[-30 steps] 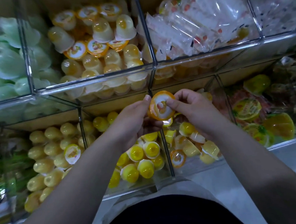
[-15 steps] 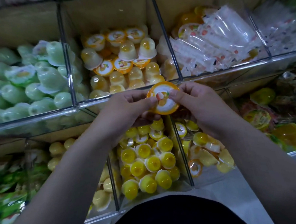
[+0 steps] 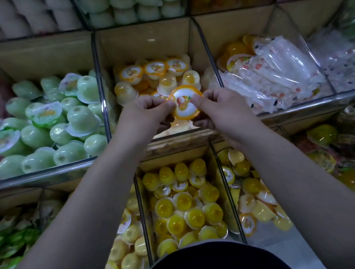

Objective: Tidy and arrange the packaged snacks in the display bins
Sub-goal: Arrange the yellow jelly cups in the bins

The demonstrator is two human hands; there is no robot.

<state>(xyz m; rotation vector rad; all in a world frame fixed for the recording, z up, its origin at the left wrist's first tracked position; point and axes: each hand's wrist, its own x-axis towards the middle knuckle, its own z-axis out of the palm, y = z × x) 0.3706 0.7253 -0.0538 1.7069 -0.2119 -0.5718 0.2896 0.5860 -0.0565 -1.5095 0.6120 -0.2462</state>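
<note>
- Cup [image 3: 186,104], lid up, over orange-cup bin [image 3: 146,42].
- Left hand [image 3: 144,113]: curled, pinching rim at 9 o'clock.
- Right hand [image 3: 223,108]: curled, pinching rim at 3 o'clock.

At six o'clock I see a black fabric garment [image 3: 217,263] filling the bottom edge. Just beside it, toward five o'clock, there is a strip of pale grey smooth floor [image 3: 300,251]. At twelve o'clock a flat tan cardboard panel [image 3: 144,40] stands upright.
</note>
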